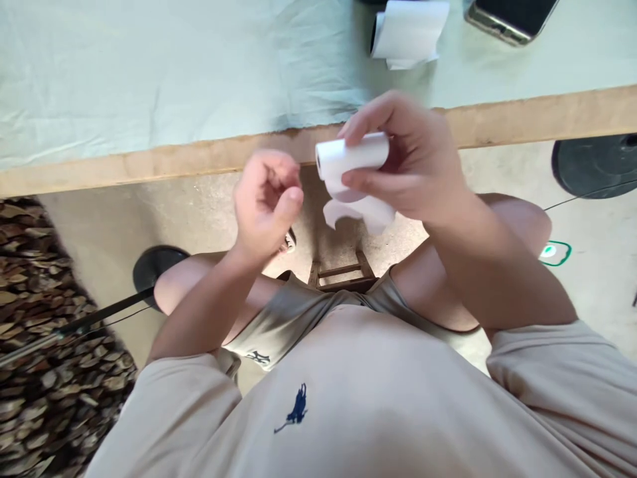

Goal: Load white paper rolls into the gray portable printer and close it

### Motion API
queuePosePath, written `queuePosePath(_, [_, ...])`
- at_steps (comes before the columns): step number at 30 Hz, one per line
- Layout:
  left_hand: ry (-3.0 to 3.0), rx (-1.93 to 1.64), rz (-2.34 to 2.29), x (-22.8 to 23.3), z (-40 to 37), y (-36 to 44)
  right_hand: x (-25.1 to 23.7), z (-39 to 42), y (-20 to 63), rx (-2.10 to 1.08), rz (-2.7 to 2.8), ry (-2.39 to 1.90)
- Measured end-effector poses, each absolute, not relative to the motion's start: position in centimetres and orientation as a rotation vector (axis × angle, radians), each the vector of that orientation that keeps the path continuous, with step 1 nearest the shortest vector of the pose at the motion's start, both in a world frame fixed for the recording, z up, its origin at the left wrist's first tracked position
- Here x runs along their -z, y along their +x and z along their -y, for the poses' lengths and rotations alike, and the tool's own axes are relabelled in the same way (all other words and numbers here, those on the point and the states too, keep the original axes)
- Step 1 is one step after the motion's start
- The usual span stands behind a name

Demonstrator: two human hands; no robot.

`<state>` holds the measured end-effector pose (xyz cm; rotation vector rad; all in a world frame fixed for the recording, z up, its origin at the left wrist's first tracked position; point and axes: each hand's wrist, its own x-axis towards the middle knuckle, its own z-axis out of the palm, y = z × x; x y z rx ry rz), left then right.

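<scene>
My right hand (415,156) grips a small roll of white paper (355,156), fingers over its top and thumb underneath, just in front of the table edge. A loose strip of paper (368,211) with an uneven end hangs and curls below the roll. To the left of the roll, apart from it, my left hand (269,202) is held up with its fingers curled in and the thumb close to them. Nothing shows between those fingers, though the hand is slightly blurred.
On the cloth-covered table (174,66) lie another white paper roll (413,30) with a dark core and a phone (512,20). The wooden table edge (199,156) runs across in front of me. Below are a wooden stool frame (343,271), black round bases (597,166) and stacked firewood (44,345).
</scene>
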<state>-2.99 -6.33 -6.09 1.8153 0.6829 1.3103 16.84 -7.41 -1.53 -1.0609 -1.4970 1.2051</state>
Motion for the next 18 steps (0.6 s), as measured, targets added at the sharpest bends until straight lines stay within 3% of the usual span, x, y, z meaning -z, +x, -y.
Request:
queuePosePath(3, [1.577, -1.058, -0.609, 6.2, 5.4, -2.6, 2.1, 7.8, 16.0, -1.087, 1.680, -1.098])
queuePosePath(6, [1.572, -1.054, -0.632, 6.3, 5.2, -2.3, 2.6, 7.7, 15.6, -1.052, 1.669, -1.144])
queuePosePath(12, [1.622, -1.000, -0.746, 6.2, 4.5, -2.9, 3.2, 7.2, 15.8, -1.431, 1.454, -1.251])
queuePosePath(18, [1.683, -0.876, -0.789, 6.1, 4.6, -3.2, 2.5, 7.4, 15.6, -1.492, 1.493, -1.224])
